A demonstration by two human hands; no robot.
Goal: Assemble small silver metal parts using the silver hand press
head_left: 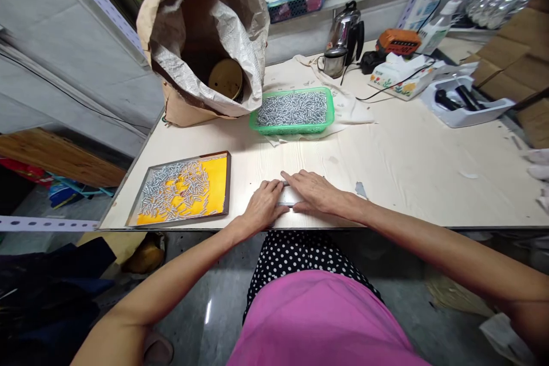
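A small flat, pale piece with dark long edges [289, 197] lies at the table's front edge, its ends covered by my hands. My left hand [266, 201] closes round its left end, thumb toward me and fingers along the far side. At the other end, my right hand [312, 192] grips it in the same way. To the left, a shallow tray with a yellow bottom [218, 180] holds many loose silver metal pins. Farther back stands a green plastic basket [330, 108] filled with similar pins.
A large open paper sack [175, 91] stands at the back left. Behind the basket are a steel kettle [343, 28] and a metal cup [333, 63]. At right sit an orange battery [398, 41], a tissue box [401, 77] and a white tray [463, 117].
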